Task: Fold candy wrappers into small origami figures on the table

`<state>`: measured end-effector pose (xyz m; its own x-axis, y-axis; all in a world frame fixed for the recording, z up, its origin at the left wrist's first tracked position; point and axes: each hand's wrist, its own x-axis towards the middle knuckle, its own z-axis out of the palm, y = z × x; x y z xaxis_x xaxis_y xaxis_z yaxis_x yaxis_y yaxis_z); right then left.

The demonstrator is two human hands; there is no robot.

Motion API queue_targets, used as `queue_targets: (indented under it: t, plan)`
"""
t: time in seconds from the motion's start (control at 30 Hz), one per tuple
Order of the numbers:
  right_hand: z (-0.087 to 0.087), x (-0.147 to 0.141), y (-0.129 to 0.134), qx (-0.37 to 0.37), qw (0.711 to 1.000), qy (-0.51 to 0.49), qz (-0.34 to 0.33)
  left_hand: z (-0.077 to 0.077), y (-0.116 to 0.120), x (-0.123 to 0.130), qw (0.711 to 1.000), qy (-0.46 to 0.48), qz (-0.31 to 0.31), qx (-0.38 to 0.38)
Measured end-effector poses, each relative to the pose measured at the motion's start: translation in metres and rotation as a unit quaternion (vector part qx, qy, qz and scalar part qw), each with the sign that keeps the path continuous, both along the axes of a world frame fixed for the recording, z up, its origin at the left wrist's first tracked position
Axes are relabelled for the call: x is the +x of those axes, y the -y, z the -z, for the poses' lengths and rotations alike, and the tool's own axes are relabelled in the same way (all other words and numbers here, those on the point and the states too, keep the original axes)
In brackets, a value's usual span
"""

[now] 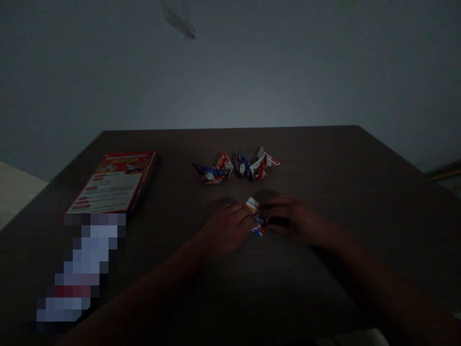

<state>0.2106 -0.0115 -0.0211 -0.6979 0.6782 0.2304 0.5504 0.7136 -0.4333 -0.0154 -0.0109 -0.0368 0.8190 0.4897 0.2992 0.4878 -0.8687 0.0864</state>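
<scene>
Dark brown wood grain covers the table [324, 163] in front of me, and on its middle, between my two hands, lies a small piece of printed paper [258, 227]. It shows a pale panel with lettering at its far end, a touch of orange below that, and blue, white and red at the end nearer to me. My left hand [226, 229] comes in from the left, its back turned up, fingers close together and reaching over the paper's left edge. My right hand [293, 218] meets the opposite edge with fingers curved and the thumb beneath them, a dark gap between. The light is so dim that I cannot tell whether either set of fingertips pinches the sheet or only rests on it.

Beyond my hands stand two folded paper shapes with pointed ends, near each other: the left folded shape [214, 173] mostly blue with a red and white tip, the right folded shape [254, 169] blue, red and white. Well off to my left lies a red printed box or book [111, 185] with a white panel of text, and just nearer to me a blurred-out patch [86, 269]. Behind the table rises a grey wall [230, 77].
</scene>
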Motion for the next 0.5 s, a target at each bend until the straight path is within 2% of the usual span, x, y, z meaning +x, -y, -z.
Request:
queue_targets:
  t: [0.23, 0.37, 0.5]
  plan:
    - [-0.004, -0.007, 0.006, 0.048, 0.996, 0.069, -0.003, -0.003, 0.004, 0.002, 0.999, -0.034, -0.036, -0.005]
    - [-0.005, -0.006, 0.008, 0.032, 0.994, 0.106, 0.018, -0.006, 0.009, 0.002, 0.995, -0.063, -0.069, 0.018]
    - [-0.008, -0.006, 0.009, 0.007, 0.992, 0.120, 0.034, -0.009, 0.011, 0.001, 0.992, -0.074, -0.098, 0.004]
